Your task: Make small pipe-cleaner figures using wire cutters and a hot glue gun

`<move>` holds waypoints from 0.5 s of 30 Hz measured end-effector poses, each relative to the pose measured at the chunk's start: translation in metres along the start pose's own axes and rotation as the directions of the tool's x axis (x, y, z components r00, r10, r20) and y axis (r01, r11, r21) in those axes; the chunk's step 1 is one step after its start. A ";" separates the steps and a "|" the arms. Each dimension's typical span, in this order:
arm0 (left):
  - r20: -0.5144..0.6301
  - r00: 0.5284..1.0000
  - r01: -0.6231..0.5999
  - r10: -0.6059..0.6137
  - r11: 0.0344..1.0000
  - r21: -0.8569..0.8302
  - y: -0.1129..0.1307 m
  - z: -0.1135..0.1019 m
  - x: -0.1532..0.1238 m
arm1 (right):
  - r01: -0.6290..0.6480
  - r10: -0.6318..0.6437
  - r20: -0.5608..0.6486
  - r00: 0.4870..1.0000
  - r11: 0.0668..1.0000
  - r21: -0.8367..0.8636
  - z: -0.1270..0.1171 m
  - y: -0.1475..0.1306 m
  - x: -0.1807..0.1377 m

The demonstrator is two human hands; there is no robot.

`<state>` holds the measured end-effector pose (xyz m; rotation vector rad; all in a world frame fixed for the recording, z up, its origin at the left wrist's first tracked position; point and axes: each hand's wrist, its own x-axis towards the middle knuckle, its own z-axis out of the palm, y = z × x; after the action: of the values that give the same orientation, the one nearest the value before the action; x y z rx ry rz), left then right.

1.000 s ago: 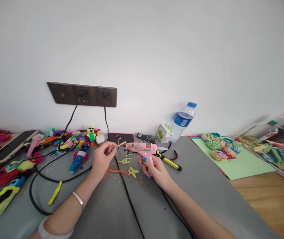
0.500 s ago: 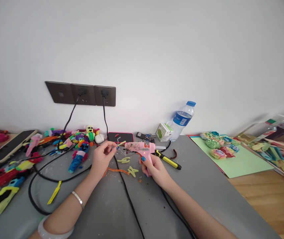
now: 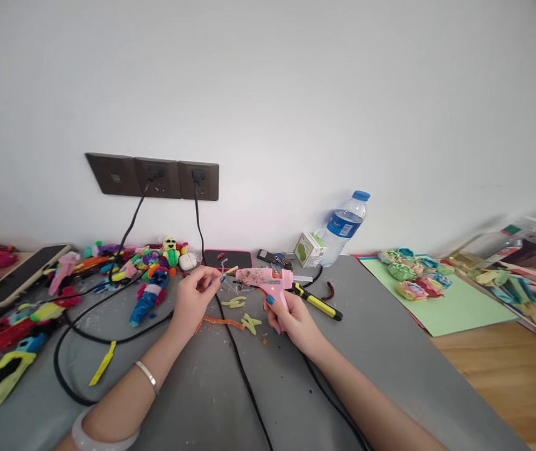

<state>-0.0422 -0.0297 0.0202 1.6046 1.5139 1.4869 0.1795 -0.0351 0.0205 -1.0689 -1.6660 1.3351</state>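
Observation:
My right hand [image 3: 290, 316] grips the handle of a pink glue gun [image 3: 262, 279], its nozzle pointing left. My left hand [image 3: 195, 295] pinches a short yellow-green pipe cleaner piece [image 3: 229, 270] right at the nozzle tip. Below the two hands, more yellow-green pieces [image 3: 249, 322] and an orange pipe cleaner [image 3: 216, 322] lie on the grey table [image 3: 230, 401]. The gun's black cord [image 3: 244, 382] runs toward me between my forearms.
Colourful pipe cleaner figures [image 3: 150, 269] crowd the left and back, beside a phone [image 3: 19, 275]. Two cables hang from wall sockets [image 3: 153, 177]. A water bottle [image 3: 345, 228], a small carton [image 3: 309, 249], a yellow-black tool [image 3: 317, 302] and a green sheet with paper flowers [image 3: 441, 300] sit to the right.
The view has shifted slightly. My hands stay in place, with the glue gun nozzle still at the pipe cleaner piece.

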 end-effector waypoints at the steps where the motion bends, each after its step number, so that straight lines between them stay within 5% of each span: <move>1: -0.003 1.000 0.001 -0.001 1.000 0.001 0.000 0.000 0.000 | 0.002 -0.002 -0.003 1.000 1.000 0.000 0.000 0.000 0.000; 15: -0.004 1.000 0.007 -0.007 1.000 0.001 -0.003 -0.001 0.000 | -0.007 0.007 -0.050 0.999 1.000 -0.005 0.001 -0.004 0.000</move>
<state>-0.0437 -0.0296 0.0180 1.5960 1.5219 1.4866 0.1784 -0.0360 0.0246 -1.1032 -1.6319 1.2991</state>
